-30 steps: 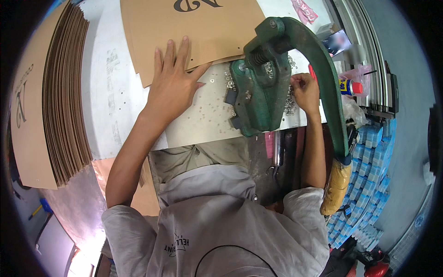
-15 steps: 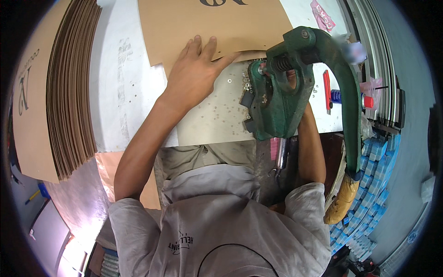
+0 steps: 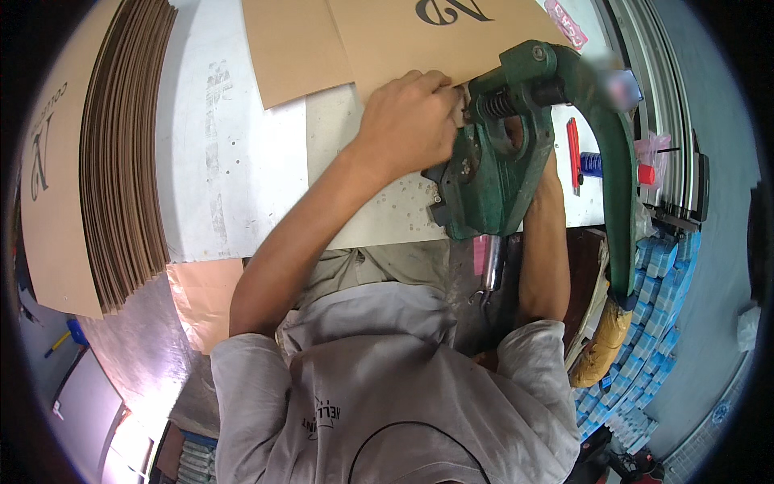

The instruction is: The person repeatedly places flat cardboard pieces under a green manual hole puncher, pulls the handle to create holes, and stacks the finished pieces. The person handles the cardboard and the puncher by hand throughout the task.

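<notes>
A brown cardboard sheet (image 3: 379,48) with a dark printed mark lies at the far side of the table, its right part against a green hand press (image 3: 500,177). My left hand (image 3: 411,121) is at the sheet's near edge, fingers curled closed on it beside the head of the press. The fingertips are partly out of sight. My right hand (image 3: 513,133) is behind the press body; only a bit of skin shows through the opening, and its fingers are hidden. Small metal rings (image 3: 411,202) lie scattered left of the press.
A tall stack of brown cardboard (image 3: 121,161) stands at the left. Right of the press lie a red cutter knife (image 3: 574,157) and a blue can with a red cap (image 3: 592,165). The press's long lever (image 3: 617,202) curves toward me, ending in a yellow-wrapped grip (image 3: 601,347).
My left hand has moved right, from lying spread on the sheet to curled beside the press. The sheet has shifted right and turned, and a fold line shows on it.
</notes>
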Tool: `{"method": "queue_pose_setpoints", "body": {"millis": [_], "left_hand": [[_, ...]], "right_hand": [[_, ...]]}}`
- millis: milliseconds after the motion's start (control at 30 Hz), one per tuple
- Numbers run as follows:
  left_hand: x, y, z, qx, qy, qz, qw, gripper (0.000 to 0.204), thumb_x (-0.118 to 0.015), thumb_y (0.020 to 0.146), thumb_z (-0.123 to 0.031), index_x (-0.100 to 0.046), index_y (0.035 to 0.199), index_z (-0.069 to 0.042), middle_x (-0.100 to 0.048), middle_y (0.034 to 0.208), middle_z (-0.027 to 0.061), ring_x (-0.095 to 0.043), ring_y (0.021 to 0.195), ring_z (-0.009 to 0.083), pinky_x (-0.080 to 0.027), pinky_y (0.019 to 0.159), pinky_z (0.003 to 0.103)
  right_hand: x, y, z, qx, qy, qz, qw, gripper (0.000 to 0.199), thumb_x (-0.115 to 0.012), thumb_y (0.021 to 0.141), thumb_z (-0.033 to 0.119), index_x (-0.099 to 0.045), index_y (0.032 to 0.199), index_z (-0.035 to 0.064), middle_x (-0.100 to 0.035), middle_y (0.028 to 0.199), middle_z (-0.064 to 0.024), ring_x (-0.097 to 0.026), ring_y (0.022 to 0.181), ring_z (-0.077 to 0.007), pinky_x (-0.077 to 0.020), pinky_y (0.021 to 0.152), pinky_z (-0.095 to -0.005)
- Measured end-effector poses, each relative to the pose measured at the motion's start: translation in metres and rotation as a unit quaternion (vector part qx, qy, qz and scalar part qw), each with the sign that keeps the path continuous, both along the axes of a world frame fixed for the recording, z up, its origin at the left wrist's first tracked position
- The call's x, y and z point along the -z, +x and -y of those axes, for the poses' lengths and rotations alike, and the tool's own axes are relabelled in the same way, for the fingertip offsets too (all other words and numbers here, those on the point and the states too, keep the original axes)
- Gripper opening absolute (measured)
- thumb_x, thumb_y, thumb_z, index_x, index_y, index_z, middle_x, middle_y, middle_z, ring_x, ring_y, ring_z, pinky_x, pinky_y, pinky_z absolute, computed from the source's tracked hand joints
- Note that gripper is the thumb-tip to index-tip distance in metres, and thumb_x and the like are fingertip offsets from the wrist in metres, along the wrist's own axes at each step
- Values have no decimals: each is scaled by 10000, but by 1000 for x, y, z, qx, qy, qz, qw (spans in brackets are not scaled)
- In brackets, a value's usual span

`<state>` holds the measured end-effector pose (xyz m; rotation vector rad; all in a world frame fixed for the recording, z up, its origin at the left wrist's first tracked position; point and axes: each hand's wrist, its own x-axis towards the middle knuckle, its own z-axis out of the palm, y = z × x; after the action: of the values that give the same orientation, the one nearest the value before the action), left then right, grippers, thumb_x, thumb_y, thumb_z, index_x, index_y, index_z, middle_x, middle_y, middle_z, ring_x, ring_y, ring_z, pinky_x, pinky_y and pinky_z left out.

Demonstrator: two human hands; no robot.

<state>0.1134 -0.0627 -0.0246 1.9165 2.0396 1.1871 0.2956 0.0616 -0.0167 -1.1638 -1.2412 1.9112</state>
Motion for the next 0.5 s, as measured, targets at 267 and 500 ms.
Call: {"method": "queue_pose_setpoints", "body": {"millis": [267, 500], "left_hand": [[12, 13, -3, -10, 7, -4, 1000, 224, -823, 757, -188, -796, 939, -61, -673, 1119, 75, -622, 1064, 278, -489, 897, 407], [3, 8, 7, -13, -18, -14, 1000, 260, -825, 774, -210, -770, 957, -33, -660, 1147, 80, -622, 1075, 301, -495, 930, 432]], "right_hand": [[-71, 42, -19, -160, 233, 413, 866, 417, -686, 923, 142, -659, 1289, -56, -758, 1058, -152, -745, 891, -208, -605, 732, -334], [-155, 69, 103, -387, 638, 267, 610, 662, -654, 878, 541, -651, 1367, 96, -536, 1435, -197, -394, 1352, -385, -218, 1069, -593]]}}
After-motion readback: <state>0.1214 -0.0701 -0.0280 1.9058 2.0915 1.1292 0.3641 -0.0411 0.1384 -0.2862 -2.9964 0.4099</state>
